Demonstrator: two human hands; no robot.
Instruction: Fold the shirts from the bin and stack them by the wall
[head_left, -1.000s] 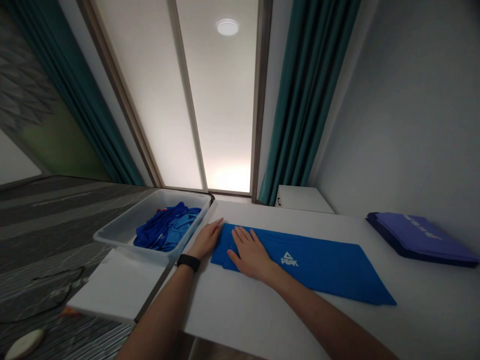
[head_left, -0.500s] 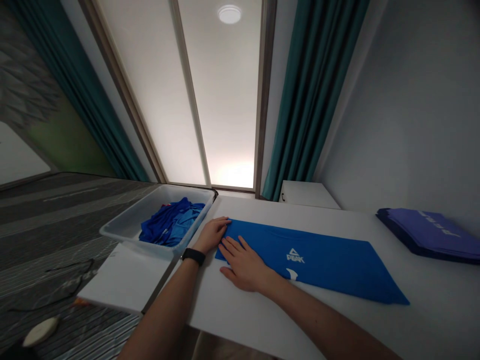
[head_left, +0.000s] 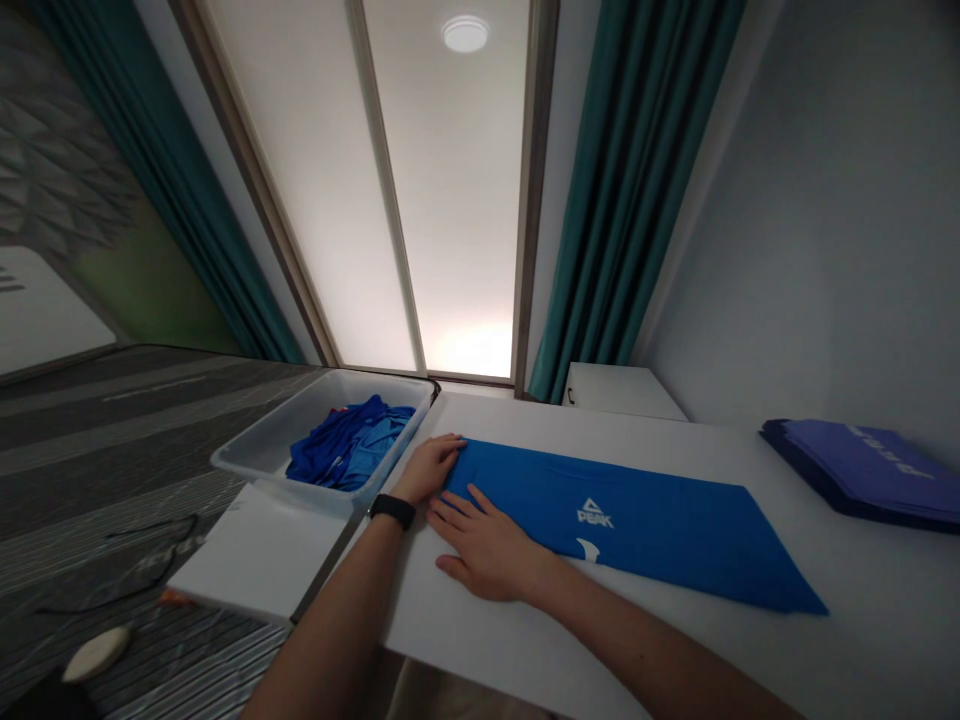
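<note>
A blue PEAK shirt (head_left: 652,530), folded into a long flat strip, lies across the white table (head_left: 465,620). My left hand (head_left: 429,472), with a black watch (head_left: 392,510) on its wrist, rests at the strip's far left corner, its fingers stretched along the end edge. Palm down, my right hand (head_left: 484,548) lies flat at the near left corner with fingers spread, partly over the cloth and partly on the tabletop. It covers that corner of the shirt.
Left of the table stands a translucent plastic bin (head_left: 262,455) holding crumpled blue clothes (head_left: 352,445). A stack of folded purple and navy garments (head_left: 877,465) lies at the table's right. Behind the table is a white cabinet (head_left: 622,390).
My right hand has slid slightly left and toward me, over the shirt's near corner. My left hand stays at the far corner. The view has shifted a little.
</note>
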